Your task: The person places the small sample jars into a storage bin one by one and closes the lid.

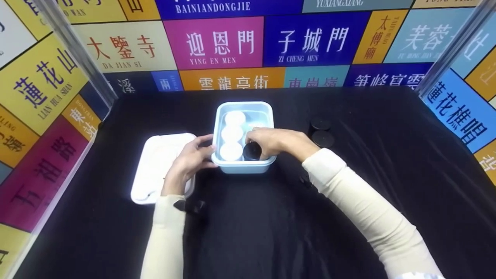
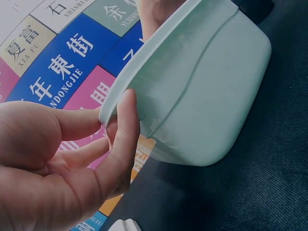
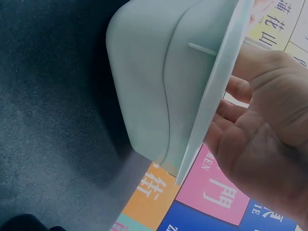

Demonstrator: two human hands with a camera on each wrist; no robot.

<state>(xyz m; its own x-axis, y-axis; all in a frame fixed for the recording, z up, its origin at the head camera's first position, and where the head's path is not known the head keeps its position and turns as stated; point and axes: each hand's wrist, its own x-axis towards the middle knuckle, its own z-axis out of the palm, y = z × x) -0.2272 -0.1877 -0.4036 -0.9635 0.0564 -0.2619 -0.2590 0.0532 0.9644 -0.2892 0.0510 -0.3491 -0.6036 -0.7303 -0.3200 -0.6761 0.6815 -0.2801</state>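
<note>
A light green plastic container (image 1: 245, 168) stands on the black cloth. Down its left side lie three white round pieces (image 1: 231, 151) in a row. My left hand (image 1: 192, 157) grips the container's left rim, its fingers and thumb pinching the lip (image 2: 126, 79) in the left wrist view. My right hand (image 1: 275, 141) reaches over the right rim into the container. There it holds a black round piece (image 1: 252, 151) near the front, beside the white ones. In the right wrist view the container wall (image 3: 144, 82) hides the fingertips and what they hold.
A white lid (image 1: 155, 166) lies flat to the left, partly under my left forearm. Two more black round pieces (image 1: 322, 138) sit to the right, beyond my right wrist. Panels with printed signs (image 1: 219, 42) rise behind and at both sides.
</note>
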